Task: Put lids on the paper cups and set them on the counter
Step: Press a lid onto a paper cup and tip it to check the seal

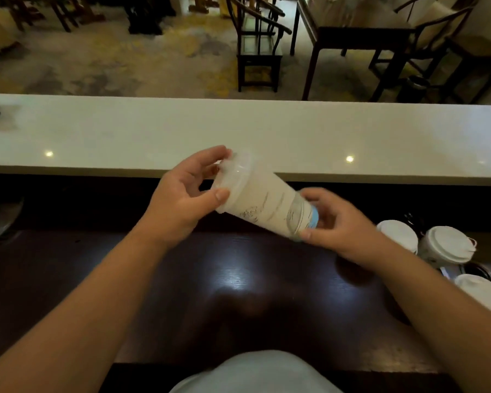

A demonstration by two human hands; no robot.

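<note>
With my left hand (182, 199) gripping the lid (233, 177) and my right hand (338, 222) holding the tilted cup (267, 205) by its base above the dark worktop (238, 279), a crooked push could buckle the rim

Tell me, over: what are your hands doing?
Left hand grips lid. Right hand grips cup base. Cup tilted above dark table. Counter ahead.

Beyond my bar: the dining room

Dark wooden chairs (260, 43) stand beside a dark wooden table (360, 29) on pale patterned carpet (111, 61).
</note>
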